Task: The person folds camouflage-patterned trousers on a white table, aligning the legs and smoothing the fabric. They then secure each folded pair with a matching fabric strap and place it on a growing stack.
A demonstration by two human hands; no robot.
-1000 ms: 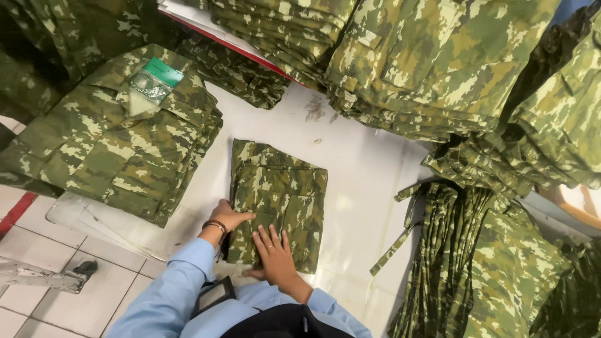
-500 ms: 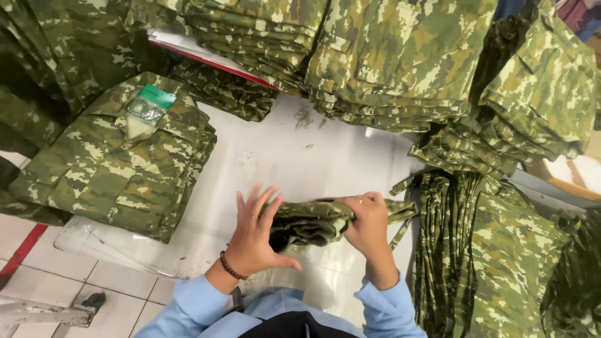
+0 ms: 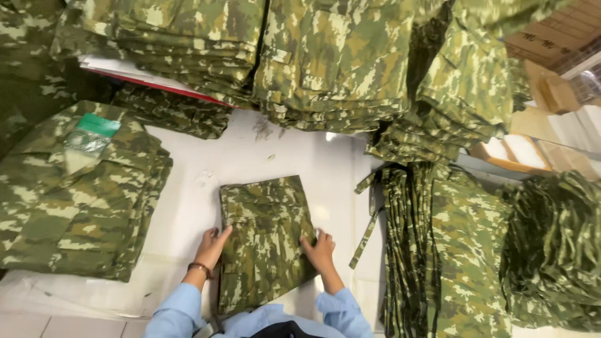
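Count: one folded camouflage garment (image 3: 266, 241) under two hands, left (image 3: 211, 246), right (image 3: 320, 249); one shirt stack (image 3: 75, 194); one green tag (image 3: 98, 125); one bracelet (image 3: 200, 268).

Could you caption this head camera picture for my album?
Both hands, left and right, press a folded camouflage cloth garment flat on a white table.

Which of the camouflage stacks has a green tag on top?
The stack of folded shirts at the left of the table; a green tag lies by its collar. No other pile shows one.
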